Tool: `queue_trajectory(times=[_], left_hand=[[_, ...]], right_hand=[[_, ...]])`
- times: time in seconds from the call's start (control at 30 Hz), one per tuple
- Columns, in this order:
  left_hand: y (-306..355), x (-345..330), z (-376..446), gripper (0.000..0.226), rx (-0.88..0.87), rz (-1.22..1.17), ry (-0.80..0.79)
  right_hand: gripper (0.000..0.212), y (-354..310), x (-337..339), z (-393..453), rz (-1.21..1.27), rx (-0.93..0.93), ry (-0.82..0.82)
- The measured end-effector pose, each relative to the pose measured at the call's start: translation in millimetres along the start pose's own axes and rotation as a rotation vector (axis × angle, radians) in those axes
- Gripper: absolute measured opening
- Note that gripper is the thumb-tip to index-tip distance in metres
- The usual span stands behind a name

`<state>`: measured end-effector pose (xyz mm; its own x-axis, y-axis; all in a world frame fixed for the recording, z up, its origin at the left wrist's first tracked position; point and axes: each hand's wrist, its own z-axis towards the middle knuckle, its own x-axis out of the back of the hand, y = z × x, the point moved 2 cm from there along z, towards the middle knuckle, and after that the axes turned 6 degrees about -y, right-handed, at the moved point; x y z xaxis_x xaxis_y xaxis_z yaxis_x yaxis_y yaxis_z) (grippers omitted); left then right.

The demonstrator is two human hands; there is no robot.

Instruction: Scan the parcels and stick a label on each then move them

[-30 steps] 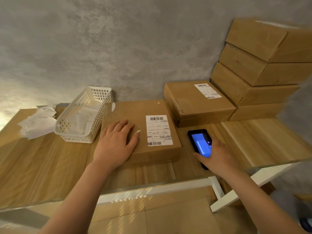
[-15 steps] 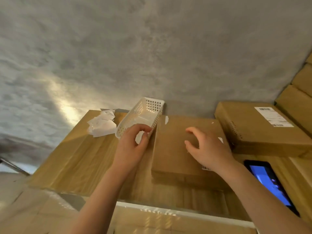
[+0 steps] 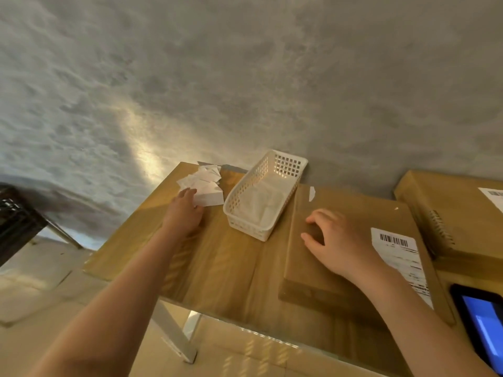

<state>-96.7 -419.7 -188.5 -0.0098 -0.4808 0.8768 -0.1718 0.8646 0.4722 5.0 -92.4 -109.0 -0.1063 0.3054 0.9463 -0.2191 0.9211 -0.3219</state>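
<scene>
A flat brown cardboard parcel [image 3: 351,208] lies on the wooden table [image 3: 217,268], with a white barcode label [image 3: 400,257] on its right part. My right hand [image 3: 334,240] rests on the parcel's top, fingers loosely curled, holding nothing. My left hand [image 3: 185,210] reaches far left and its fingertips touch a heap of loose white paper slips [image 3: 204,186] at the table's back left. A second parcel [image 3: 451,210] with its own label lies to the right. The handheld scanner [image 3: 481,322], screen lit blue, lies at the right edge.
A white perforated plastic basket [image 3: 258,221] holding white paper stands between the slips and the parcel. A grey wall runs behind the table. The table's left edge and white leg [image 3: 177,338] are near; a dark object [image 3: 13,219] stands on the floor to the left.
My left hand moved from the basket's near end out to the paper slips on the left. My right hand stayed on the parcel. The view swung further left, uncovering the parcel's label.
</scene>
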Motion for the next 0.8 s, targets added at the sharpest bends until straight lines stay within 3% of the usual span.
queue_trajectory(times=[0.23, 0.33, 0.57, 0.8], left_hand=[[-3.2, -3.2, 19.0, 0.043, -0.057, 0.285, -0.063], [-5.3, -1.3, 18.3, 0.047, -0.101, 0.382, -0.034], [-4.2, 0.7, 10.0, 0.02, -0.13, 0.534, 0.14], [-1.6, 7.6, 4.8, 0.019, -0.014, 0.328, 0.118]], right_hand=[[0.036, 3.7, -1.2, 0.5, 0.014, 0.008, 0.01], [0.036, 3.2, -1.4, 0.1, 0.009, 0.018, 0.028], [0.036, 2.0, -1.0, -2.8, 0.006, 0.018, 0.025], [0.037, -0.3, 1.0, -2.0, -0.007, 0.01, 0.0]])
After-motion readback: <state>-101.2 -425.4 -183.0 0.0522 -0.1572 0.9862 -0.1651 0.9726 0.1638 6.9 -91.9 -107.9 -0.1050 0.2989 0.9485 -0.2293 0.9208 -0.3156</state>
